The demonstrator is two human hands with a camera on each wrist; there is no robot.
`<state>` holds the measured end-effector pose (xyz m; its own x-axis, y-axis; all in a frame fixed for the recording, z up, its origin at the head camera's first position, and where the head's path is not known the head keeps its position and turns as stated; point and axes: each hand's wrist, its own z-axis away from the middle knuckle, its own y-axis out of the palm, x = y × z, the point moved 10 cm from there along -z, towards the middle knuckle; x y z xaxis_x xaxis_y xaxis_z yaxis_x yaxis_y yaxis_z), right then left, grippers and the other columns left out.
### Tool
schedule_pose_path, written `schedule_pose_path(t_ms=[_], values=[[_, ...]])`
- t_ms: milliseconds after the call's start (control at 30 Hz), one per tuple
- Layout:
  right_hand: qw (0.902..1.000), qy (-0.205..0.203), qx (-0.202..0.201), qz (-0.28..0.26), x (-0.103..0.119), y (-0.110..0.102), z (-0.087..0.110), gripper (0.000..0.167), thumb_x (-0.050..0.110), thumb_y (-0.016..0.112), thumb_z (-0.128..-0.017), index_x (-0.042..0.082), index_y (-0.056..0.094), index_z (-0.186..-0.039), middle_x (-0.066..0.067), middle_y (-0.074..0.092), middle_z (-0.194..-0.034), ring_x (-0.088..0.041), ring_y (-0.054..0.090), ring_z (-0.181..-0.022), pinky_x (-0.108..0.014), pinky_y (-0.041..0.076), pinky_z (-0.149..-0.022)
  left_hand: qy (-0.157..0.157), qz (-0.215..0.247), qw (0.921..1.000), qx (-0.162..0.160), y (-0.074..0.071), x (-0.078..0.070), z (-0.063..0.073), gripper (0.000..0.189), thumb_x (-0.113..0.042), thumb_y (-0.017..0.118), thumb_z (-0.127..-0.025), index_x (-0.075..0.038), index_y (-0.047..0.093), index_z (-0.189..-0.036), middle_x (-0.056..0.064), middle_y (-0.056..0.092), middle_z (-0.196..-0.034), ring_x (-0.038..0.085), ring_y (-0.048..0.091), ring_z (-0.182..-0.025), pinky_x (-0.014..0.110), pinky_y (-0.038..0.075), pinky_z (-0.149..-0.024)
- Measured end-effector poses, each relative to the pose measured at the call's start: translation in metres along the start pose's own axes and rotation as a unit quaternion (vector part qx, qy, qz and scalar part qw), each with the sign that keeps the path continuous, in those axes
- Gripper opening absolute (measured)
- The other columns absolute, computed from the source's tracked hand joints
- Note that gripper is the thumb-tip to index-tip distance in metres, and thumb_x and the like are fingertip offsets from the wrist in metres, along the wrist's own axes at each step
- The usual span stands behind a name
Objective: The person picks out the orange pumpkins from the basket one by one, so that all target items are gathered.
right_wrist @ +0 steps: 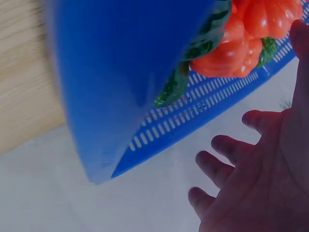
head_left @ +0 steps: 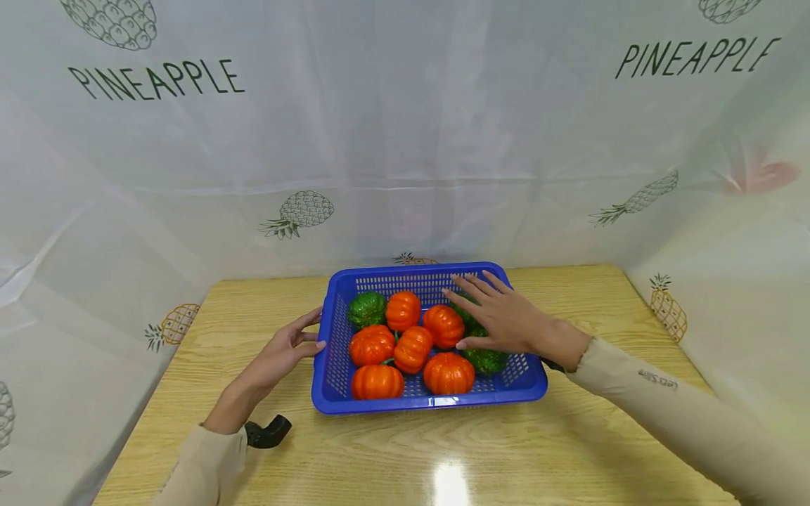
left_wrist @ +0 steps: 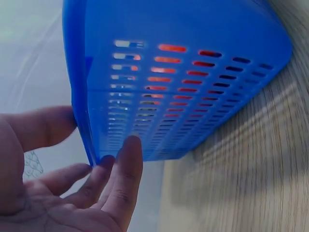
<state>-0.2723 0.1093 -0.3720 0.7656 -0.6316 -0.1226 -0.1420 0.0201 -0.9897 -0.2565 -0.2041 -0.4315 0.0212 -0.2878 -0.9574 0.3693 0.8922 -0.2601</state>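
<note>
A blue plastic basket (head_left: 430,403) with slotted walls holds several orange-red ribbed mini pumpkins (head_left: 377,381) and a few dark green ones. My left hand (head_left: 285,351) is at its left side, thumb on the rim and fingers at the outer wall below it, as the left wrist view shows. Over the basket's right part spreads my right hand (head_left: 506,320), palm down, fingers apart and nothing in its grip. It partly covers green pumpkins (head_left: 486,360) there. In the right wrist view those fingers stand apart from the contents.
The basket stands on a light wooden table (head_left: 354,457). A white curtain (head_left: 411,140) printed with pineapples hangs behind and at both sides. A black curved piece (head_left: 268,431) sits at the left wrist, close over the tabletop.
</note>
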Motion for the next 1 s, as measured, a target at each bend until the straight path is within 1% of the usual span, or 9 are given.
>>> schedule_pose_path(t_ms=[67, 167, 267, 333, 500, 767, 1000], values=[[1.0000, -0.003, 0.008, -0.001, 0.002, 0.000, -0.002, 0.086, 0.064, 0.060, -0.101, 0.005, 0.042, -0.162, -0.026, 0.036, -0.166, -0.046, 0.038, -0.151, -0.064, 0.025, -0.126, -0.004, 0.013, 0.9999, -0.003, -0.001, 0.001, 0.000, 0.076, -0.008, 0.061, -0.107, -0.001, 0.017, -0.169, 0.028, 0.029, -0.166, 0.033, 0.061, -0.129, 0.036, 0.058, -0.102], [0.9997, -0.006, 0.023, -0.006, 0.004, 0.001, -0.005, 0.085, 0.061, 0.061, -0.101, 0.005, 0.043, -0.162, -0.026, 0.037, -0.165, -0.047, 0.040, -0.150, -0.063, 0.025, -0.126, -0.010, 0.035, 0.9993, -0.004, -0.001, 0.002, -0.001, 0.076, -0.005, 0.060, -0.106, 0.000, 0.016, -0.169, 0.029, 0.030, -0.164, 0.021, 0.067, -0.119, 0.030, 0.059, -0.097], [0.9989, -0.004, 0.046, -0.013, 0.005, 0.003, -0.010, 0.084, 0.060, 0.062, -0.101, 0.006, 0.042, -0.162, -0.026, 0.037, -0.166, -0.046, 0.038, -0.151, -0.063, 0.024, -0.127, -0.017, 0.055, 0.9983, -0.004, -0.001, 0.002, -0.001, 0.076, -0.002, 0.060, -0.106, 0.001, 0.017, -0.168, 0.030, 0.029, -0.163, 0.011, 0.069, -0.110, 0.027, 0.059, -0.093], [0.9981, -0.002, 0.059, -0.016, 0.006, 0.005, -0.013, 0.085, 0.059, 0.063, -0.101, 0.006, 0.040, -0.163, -0.025, 0.036, -0.166, -0.045, 0.038, -0.152, -0.063, 0.024, -0.126, -0.023, 0.067, 0.9975, -0.004, -0.001, 0.003, -0.001, 0.076, 0.000, 0.060, -0.105, 0.001, 0.017, -0.168, 0.030, 0.029, -0.163, 0.007, 0.070, -0.106, 0.025, 0.059, -0.092], [0.9964, -0.001, 0.083, -0.018, 0.008, 0.009, -0.020, 0.085, 0.056, 0.068, -0.099, 0.006, 0.041, -0.163, -0.025, 0.037, -0.166, -0.044, 0.040, -0.151, -0.063, 0.030, -0.124, -0.033, 0.090, 0.9954, -0.002, 0.001, 0.003, -0.001, 0.078, 0.001, 0.061, -0.104, 0.000, 0.018, -0.168, 0.029, 0.027, -0.163, 0.008, 0.071, -0.103, 0.025, 0.059, -0.093], [0.9929, 0.004, 0.119, -0.012, 0.010, 0.017, -0.028, 0.082, 0.049, 0.075, -0.097, 0.006, 0.045, -0.160, -0.023, 0.044, -0.162, -0.044, 0.046, -0.146, -0.061, 0.036, -0.122, -0.030, 0.108, 0.9937, -0.002, 0.002, 0.005, -0.002, 0.078, 0.003, 0.062, -0.103, 0.001, 0.019, -0.168, 0.030, 0.030, -0.157, 0.008, 0.071, -0.101, 0.027, 0.060, -0.093], [0.9920, -0.001, 0.126, -0.010, 0.013, 0.021, -0.033, 0.083, 0.045, 0.080, -0.094, 0.006, 0.047, -0.159, -0.021, 0.048, -0.160, -0.043, 0.048, -0.145, -0.060, 0.038, -0.120, -0.036, 0.112, 0.9931, -0.008, 0.000, 0.007, -0.002, 0.077, 0.003, 0.061, -0.103, -0.001, 0.020, -0.168, 0.029, 0.032, -0.155, 0.008, 0.072, -0.099, 0.025, 0.060, -0.092]])
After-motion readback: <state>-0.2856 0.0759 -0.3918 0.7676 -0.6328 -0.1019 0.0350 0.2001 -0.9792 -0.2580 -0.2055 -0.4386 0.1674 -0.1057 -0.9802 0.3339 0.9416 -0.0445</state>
